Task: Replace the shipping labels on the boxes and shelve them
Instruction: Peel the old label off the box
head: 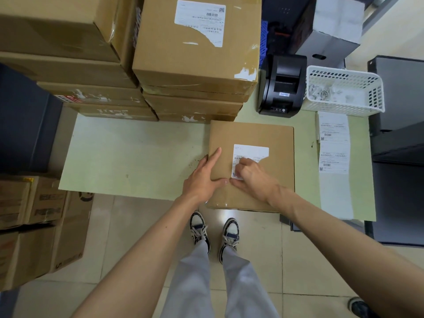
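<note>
Standing at a pale green table, tiled floor underfoot. Box sits at table's 5 o'clock edge. Left hand flat, fingers spread, pressing box's left side. Right hand curled, pinching the white label at its lower edge. Stacked cartons at 12 o'clock; printer, white basket, label strip toward 2 o'clock.
</note>
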